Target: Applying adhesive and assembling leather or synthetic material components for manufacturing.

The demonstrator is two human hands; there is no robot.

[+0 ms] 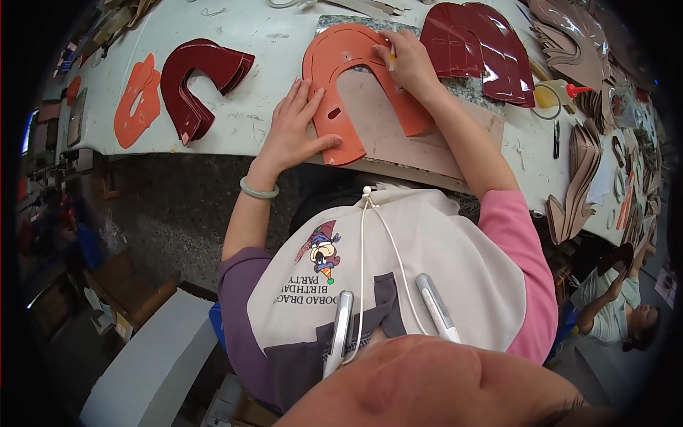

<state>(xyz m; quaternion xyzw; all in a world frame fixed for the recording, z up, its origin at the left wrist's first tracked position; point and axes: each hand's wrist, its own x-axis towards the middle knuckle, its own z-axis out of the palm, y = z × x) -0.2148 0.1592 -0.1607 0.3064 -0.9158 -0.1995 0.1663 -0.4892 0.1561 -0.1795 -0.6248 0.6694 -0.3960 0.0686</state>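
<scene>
In front of me lies an orange horseshoe-shaped template [329,64] with slots and small holes cut in it. My left hand [295,128] rests on its left leg, fingers spread flat and thumb near the lower end. One slot in that leg shows dark red. On the upper right of the curve, my right hand [411,65] is closed around a thin yellow-and-white pen-like tool [392,58]; its tip is too small to make out. Beneath the template are a pale brown board [434,153] and a speckled grey slab [331,20].
Glossy dark red curved pieces [455,46] overlap at the right; a stack of dark red U-shaped pieces [186,99] and another orange template [139,99] lie left. A yellow bottle with a red nozzle [551,94], a black pen [556,139] and beige stacks [575,181] stand right. A co-worker [612,299] sits far right.
</scene>
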